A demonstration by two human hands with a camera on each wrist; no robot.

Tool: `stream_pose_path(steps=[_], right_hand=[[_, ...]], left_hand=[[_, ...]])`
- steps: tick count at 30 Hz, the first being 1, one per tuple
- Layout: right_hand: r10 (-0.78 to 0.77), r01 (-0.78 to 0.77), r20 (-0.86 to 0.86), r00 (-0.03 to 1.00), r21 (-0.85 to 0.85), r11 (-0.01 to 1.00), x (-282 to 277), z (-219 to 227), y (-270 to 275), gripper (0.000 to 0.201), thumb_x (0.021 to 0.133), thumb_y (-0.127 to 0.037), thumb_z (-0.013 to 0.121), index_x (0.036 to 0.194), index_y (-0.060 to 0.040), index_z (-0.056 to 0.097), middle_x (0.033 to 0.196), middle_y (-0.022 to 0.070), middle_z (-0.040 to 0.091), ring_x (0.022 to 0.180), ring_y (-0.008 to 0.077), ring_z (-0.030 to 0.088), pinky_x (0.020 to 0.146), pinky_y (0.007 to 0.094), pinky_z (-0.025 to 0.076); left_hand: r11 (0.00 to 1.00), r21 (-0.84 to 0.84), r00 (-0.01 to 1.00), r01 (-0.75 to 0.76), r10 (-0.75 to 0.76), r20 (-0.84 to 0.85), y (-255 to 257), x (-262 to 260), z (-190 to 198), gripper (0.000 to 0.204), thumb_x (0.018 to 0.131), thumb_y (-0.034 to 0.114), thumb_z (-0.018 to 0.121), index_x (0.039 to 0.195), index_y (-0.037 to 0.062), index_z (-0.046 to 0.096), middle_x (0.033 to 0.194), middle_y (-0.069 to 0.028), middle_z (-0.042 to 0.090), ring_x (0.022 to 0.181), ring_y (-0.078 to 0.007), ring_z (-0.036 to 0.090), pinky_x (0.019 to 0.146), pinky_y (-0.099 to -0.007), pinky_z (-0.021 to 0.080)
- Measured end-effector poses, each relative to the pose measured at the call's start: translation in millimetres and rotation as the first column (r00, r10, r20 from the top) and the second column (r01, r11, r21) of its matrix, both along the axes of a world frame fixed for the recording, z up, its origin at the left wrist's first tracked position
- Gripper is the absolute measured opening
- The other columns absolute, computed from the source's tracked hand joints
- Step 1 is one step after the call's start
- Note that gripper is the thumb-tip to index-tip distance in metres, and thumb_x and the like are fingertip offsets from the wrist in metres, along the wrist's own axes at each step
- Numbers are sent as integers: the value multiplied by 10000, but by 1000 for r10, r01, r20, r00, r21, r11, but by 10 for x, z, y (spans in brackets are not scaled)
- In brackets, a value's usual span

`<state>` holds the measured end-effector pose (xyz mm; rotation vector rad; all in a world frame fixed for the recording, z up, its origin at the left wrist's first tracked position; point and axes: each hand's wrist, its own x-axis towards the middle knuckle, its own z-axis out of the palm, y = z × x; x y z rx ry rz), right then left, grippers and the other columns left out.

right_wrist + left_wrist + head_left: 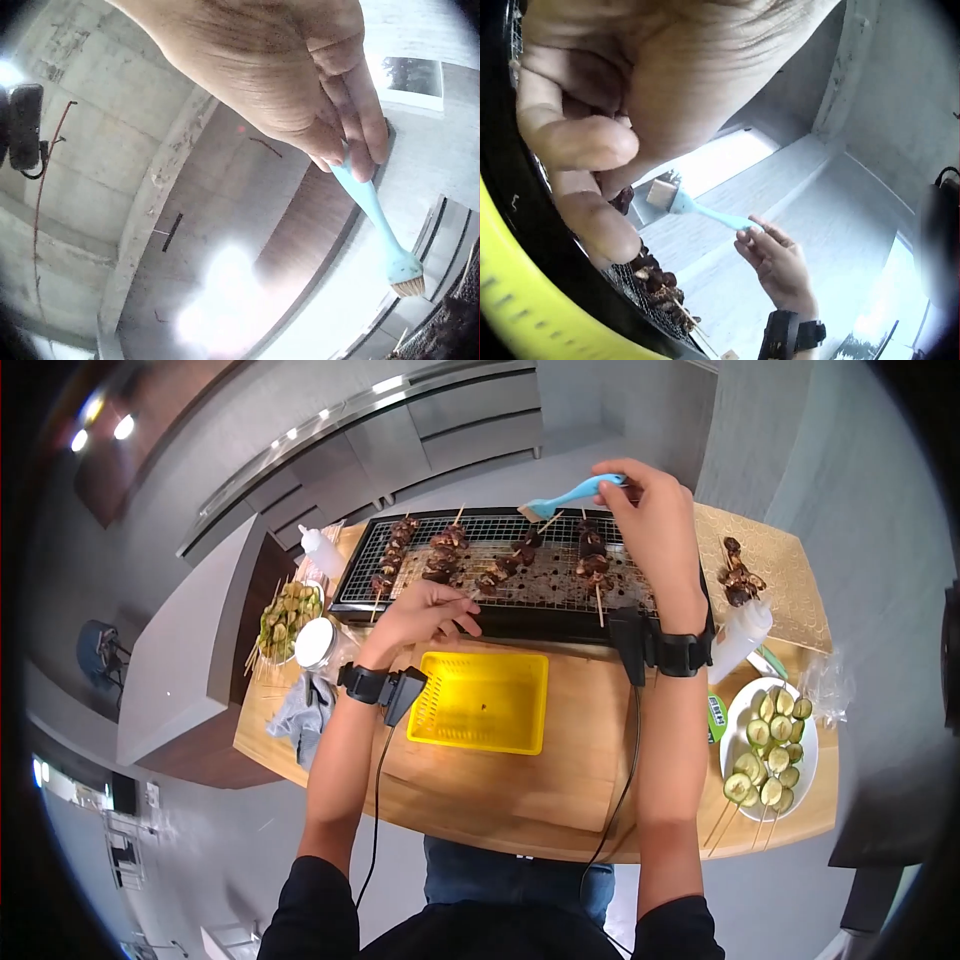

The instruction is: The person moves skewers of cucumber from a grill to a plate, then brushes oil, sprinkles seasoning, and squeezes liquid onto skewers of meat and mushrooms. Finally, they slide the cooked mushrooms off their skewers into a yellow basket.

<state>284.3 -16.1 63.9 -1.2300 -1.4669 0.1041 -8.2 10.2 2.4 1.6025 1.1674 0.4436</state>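
Right grip on brush, jar head-view only

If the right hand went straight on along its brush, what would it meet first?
By the head view, the right hand with its blue brush seems lined up with the second meat skewer from the left; height is unclear, so it may pass above.

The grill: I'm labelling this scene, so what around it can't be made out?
- Head view: part of the grill, behind the right hand.
- Head view: writing on the green packet, too small.
- Left wrist view: whether the left hand pinches a skewer; its fingers block sight.
- Right wrist view: the brush handle's end, covered by fingers.
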Motion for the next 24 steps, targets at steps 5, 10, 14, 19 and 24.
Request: stream_pose_path(steps=[5, 10, 14, 19, 24], right_hand=[[23, -21, 41, 999, -43, 999, -71, -36, 61, 194, 855, -67, 614, 1026, -18, 690, 790, 165, 703, 737, 277, 693, 700, 350, 525], [29, -29, -7, 1000, -28, 999, -153, -87, 110, 165, 884, -66, 605, 1020, -5, 677, 772, 145, 706, 770, 259, 711, 707, 331, 529], [28, -27, 24, 999, -47, 999, -169, -133, 159, 151, 890, -69, 608, 1011, 4, 661, 784, 136, 712, 791, 245, 717, 711, 325, 532], [9, -8, 20, 1000, -51, 999, -236, -134, 164, 138, 891, -62, 616, 1004, 12, 639, 804, 128, 720, 797, 221, 720, 706, 310, 534], [16, -16, 0, 1000, -67, 998, -308, -129, 170, 139, 889, -64, 619, 1001, 16, 640, 801, 132, 720, 792, 217, 722, 704, 299, 535]], left_hand=[[993, -49, 964, -112, 120, 239, 6, -218, -73, 241, 975, 167, 566, 1031, -42, 672, 726, -63, 665, 432, -35, 472, 371, -169, 313], [983, -114, 902, -141, 175, 394, -18, -351, -235, 256, 990, 169, 544, 1022, -59, 657, 672, -60, 619, 401, -40, 411, 357, -184, 263], [989, -84, 875, -118, 143, 462, -43, -384, -398, 269, 997, 179, 536, 996, -62, 655, 664, -47, 619, 385, -36, 382, 356, -188, 249], [988, -43, 878, -148, 152, 453, -88, -354, -413, 280, 1001, 194, 532, 986, -53, 663, 669, -44, 643, 391, -32, 399, 364, -184, 260], [983, 3, 893, -182, 164, 419, -118, -296, -449, 291, 1005, 212, 531, 1003, -44, 669, 659, -40, 643, 370, -16, 375, 353, -180, 236]])
